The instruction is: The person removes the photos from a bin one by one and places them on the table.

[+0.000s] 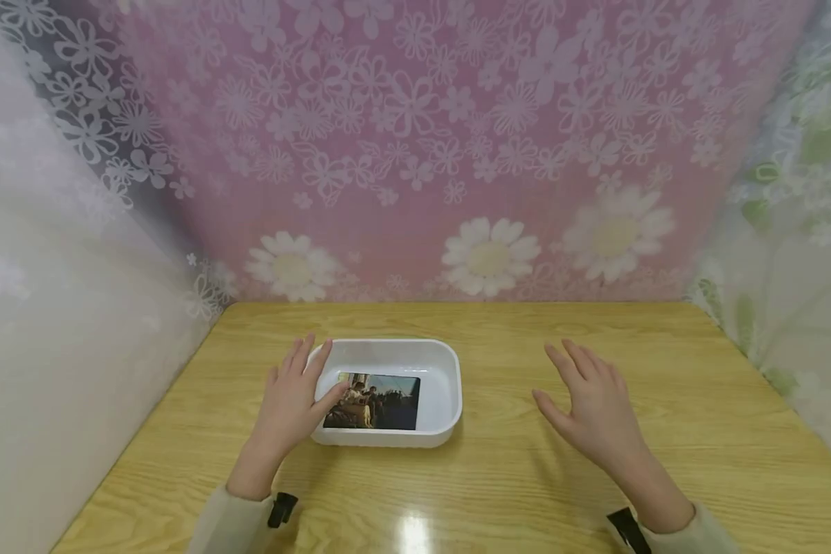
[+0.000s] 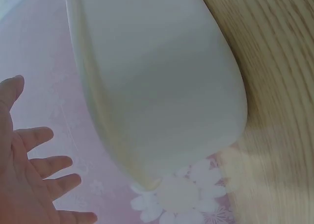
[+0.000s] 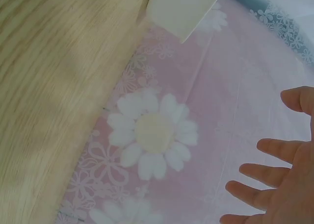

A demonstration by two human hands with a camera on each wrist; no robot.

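On the left, the person's left hand (image 1: pixel 287 412) hovers over the nine o'clock end of the white tray (image 1: pixel 405 438), fingers spread and gripping nothing; the left wrist view shows it raised clear of the rim. Just past it, the picture card (image 1: pixel 388 412) lies flat inside the tray, towards its eight o'clock side, at about four o'clock from those left fingertips, the thumb passing across its near end as the head camera sees it. Tray and card both run lengthwise from nine to three! Over to the right, the right hand (image 1: pixel 599 419) hangs above the wooden table (image 1: pixel 505 485), fingers loosely apart, holding nothing, the tray well away at roughly nine o'clock. The left is plainly the nearer hand, with the card's long axis reaching off towards the right.
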